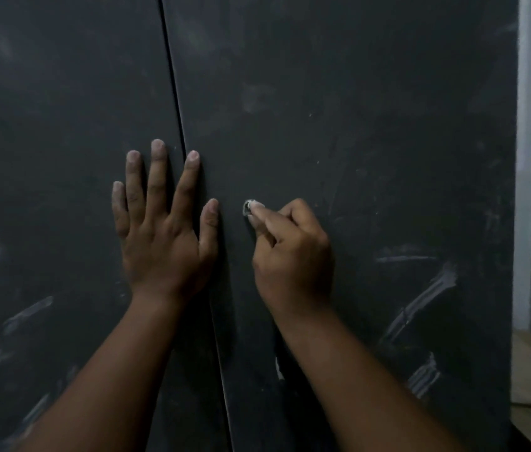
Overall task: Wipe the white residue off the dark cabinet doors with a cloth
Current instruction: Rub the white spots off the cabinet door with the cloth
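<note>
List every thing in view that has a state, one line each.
Left hand: flat, fingers straight, pressed across the door gap.
Right hand: curled, fingertips pinching a small whitish bit.
Left door: shut, white smears.
Right door: shut, white streaks.

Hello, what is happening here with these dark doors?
A person stands close to two dark cabinet doors. The left hand presses flat across the gap between them. The right hand pinches a small whitish object against the right door. White residue streaks remain. No cloth is visible.
</note>
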Action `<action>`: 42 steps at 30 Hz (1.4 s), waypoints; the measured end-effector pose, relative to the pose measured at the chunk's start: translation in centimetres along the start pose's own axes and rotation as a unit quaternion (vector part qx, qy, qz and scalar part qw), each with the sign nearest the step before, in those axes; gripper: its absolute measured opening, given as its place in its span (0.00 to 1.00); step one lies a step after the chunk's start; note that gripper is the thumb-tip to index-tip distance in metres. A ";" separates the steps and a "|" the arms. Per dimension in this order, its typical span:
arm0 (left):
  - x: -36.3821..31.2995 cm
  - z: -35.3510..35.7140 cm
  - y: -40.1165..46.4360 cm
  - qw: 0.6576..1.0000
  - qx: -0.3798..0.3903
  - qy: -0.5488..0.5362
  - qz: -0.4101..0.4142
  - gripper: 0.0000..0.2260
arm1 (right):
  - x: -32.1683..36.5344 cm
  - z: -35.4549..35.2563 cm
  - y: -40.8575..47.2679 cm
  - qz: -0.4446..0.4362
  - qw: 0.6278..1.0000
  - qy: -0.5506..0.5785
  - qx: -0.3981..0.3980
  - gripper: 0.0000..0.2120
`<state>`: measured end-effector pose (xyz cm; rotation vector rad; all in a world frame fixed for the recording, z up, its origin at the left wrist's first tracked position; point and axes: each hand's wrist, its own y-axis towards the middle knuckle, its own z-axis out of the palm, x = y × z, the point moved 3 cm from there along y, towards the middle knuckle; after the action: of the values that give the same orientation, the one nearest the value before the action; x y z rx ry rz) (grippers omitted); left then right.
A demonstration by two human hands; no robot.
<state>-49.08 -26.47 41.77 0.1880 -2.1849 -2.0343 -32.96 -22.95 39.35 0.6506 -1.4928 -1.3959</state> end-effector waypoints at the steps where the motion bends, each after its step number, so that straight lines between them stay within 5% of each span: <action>1: 0.0 0.0 0.0 1.000 -0.002 0.002 -0.002 0.27 | 0.5 0.4 -0.6 -0.017 1.000 0.004 0.012 0.05; 6: 0.1 -0.5 -0.1 1.000 -0.004 -0.006 0.007 0.25 | 0.4 0.1 -3.6 -0.070 0.994 -0.003 0.078 0.05; 14: -0.2 -0.7 -0.4 1.000 -0.004 0.001 -0.005 0.26 | 0.8 0.8 0.9 -0.024 0.999 -0.002 0.027 0.08; 22: 0.0 -1.3 -0.3 1.000 -0.017 0.000 -0.018 0.27 | 0.7 0.3 -2.6 -0.114 0.989 -0.021 0.097 0.06; 29: 2.4 -2.3 0.4 0.997 -0.001 0.063 0.034 0.26 | 1.2 1.5 3.6 -0.043 0.999 0.003 -0.001 0.04; 37: 4.3 -2.0 -0.2 0.996 0.028 0.067 0.043 0.28 | 2.3 2.8 -2.4 -0.120 0.990 -0.002 0.067 0.08; 42: 6.7 -2.4 -0.4 0.995 0.050 0.076 0.040 0.32 | 3.3 3.6 -0.4 -0.065 0.998 -0.010 0.001 0.07</action>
<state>-55.21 -30.15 41.71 0.2541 -2.1649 -1.8076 -37.60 -24.34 40.25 0.7492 -1.4899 -1.5032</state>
